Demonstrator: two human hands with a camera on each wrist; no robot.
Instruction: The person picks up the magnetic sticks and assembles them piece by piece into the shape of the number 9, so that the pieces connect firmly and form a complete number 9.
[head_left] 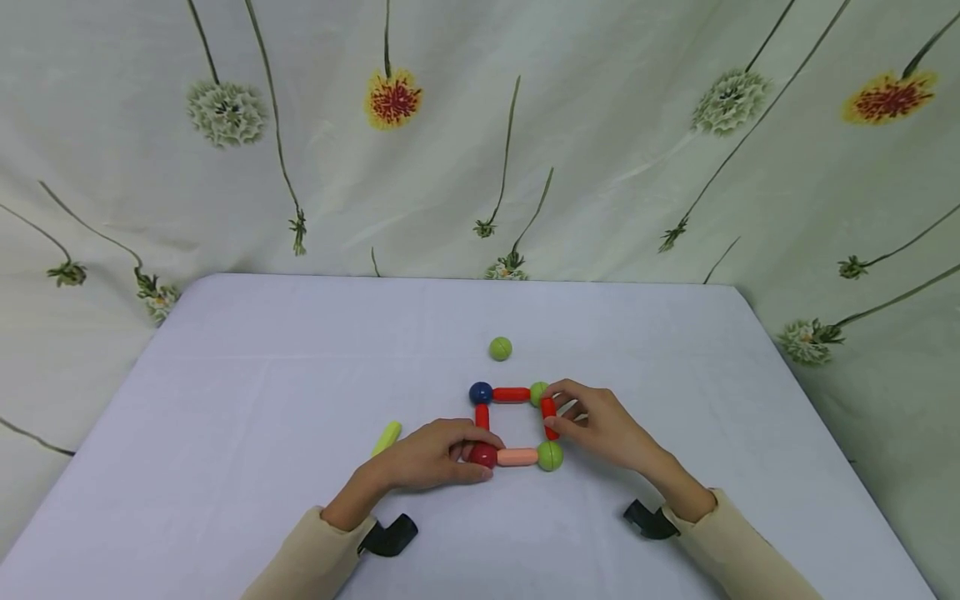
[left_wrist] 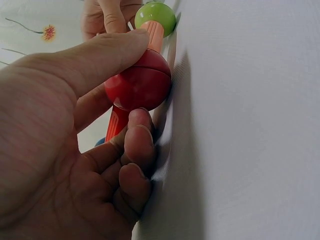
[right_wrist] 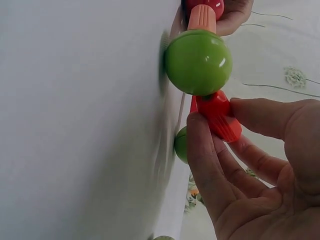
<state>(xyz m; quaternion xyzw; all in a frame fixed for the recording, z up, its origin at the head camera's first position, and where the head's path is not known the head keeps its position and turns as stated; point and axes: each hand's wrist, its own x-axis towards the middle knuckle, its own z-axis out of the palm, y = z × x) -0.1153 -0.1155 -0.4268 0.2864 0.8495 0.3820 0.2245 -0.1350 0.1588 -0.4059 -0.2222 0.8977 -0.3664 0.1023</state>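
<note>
Coloured balls and short rods form a four-sided frame on the white table. At its near left corner, my left hand (head_left: 438, 454) grips the red ball (left_wrist: 142, 82) with thumb and fingers. A salmon rod (head_left: 517, 457) joins this ball to the near green ball (right_wrist: 198, 62). My right hand (head_left: 603, 423) pinches a red rod (right_wrist: 220, 120) on the right side, its end against the near green ball. The far green ball (head_left: 537, 392) touches or nearly touches its other end. Another red rod (head_left: 512, 395) runs to the blue ball (head_left: 481, 392); a left-side red rod (head_left: 482, 415) goes partly behind my left hand.
Beyond the frame lies a loose green ball (head_left: 500, 348). A yellow-green rod (head_left: 387, 437) rests left of the frame, partly behind my left hand. The white tabletop (head_left: 262, 417) ends at a floral cloth (head_left: 450, 183) behind.
</note>
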